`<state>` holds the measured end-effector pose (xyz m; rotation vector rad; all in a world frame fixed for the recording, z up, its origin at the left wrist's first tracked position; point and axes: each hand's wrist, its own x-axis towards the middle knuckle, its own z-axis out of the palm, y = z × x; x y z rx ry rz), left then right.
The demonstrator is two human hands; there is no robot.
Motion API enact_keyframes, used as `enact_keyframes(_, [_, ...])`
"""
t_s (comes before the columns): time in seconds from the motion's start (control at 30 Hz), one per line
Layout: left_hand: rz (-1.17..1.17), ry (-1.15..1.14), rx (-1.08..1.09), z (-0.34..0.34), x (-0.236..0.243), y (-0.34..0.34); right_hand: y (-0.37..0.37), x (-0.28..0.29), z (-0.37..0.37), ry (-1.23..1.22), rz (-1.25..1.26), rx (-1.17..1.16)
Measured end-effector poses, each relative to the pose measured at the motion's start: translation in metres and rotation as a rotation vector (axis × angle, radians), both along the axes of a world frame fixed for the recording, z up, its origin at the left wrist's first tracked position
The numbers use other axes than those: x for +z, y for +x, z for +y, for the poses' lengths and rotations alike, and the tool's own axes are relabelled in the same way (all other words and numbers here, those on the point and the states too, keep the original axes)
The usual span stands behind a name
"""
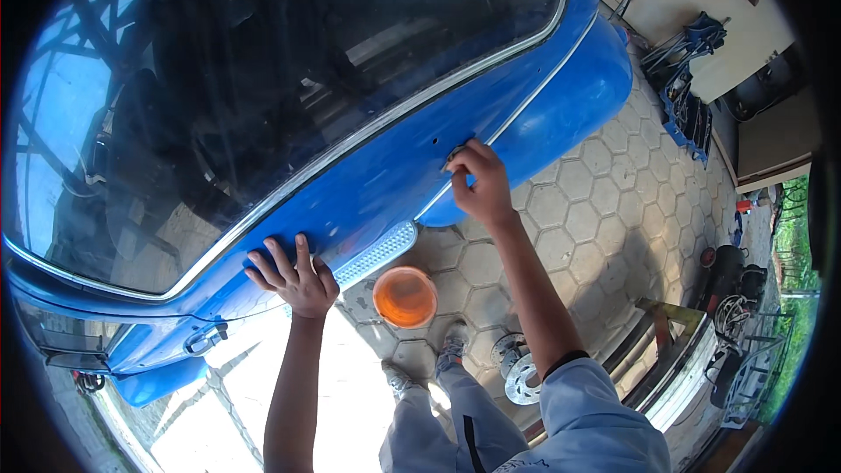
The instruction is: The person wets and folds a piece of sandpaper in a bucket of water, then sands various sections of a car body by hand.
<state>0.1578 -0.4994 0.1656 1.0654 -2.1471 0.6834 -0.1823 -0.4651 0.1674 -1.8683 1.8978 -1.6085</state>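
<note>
A blue car [368, 162] with a large dark window [289, 79] in bright trim fills the upper left. My left hand [298, 278] rests on the panel below the window trim, its fingers spread. Farther along the same panel, my right hand [480, 182] is closed, fingertips against the paint near the thin bright trim line. Something small and dark [454, 156] shows at those fingertips; its kind is too small to tell. A small dark hole [434, 140] sits in the panel just left of the right hand.
An orange bucket [405, 297] stands on hexagonal pavers [574, 219] in front of my feet, beside the car's textured step [378, 252]. Metal discs [523, 381] lie right of my legs. Long beams [674, 368], a dark cylinder [723, 276] and tools [688, 109] lie farther right.
</note>
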Motion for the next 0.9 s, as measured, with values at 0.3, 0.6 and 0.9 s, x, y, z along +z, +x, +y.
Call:
enact_keyframes(0.3, [-0.049, 0.006, 0.040, 0.002, 0.003, 0.006, 0.025, -0.016, 0.001, 0.146, -0.218, -0.147])
enact_keyframes(0.6, [0.003, -0.015, 0.010, 0.002, -0.008, -0.001, -0.061, -0.032, -0.007, 0.081, -0.331, -0.409])
enact_keyframes(0.9, [-0.060, -0.013, 0.037, 0.001, -0.001, 0.005, -0.012, -0.018, 0.008, 0.204, -0.033, 0.050])
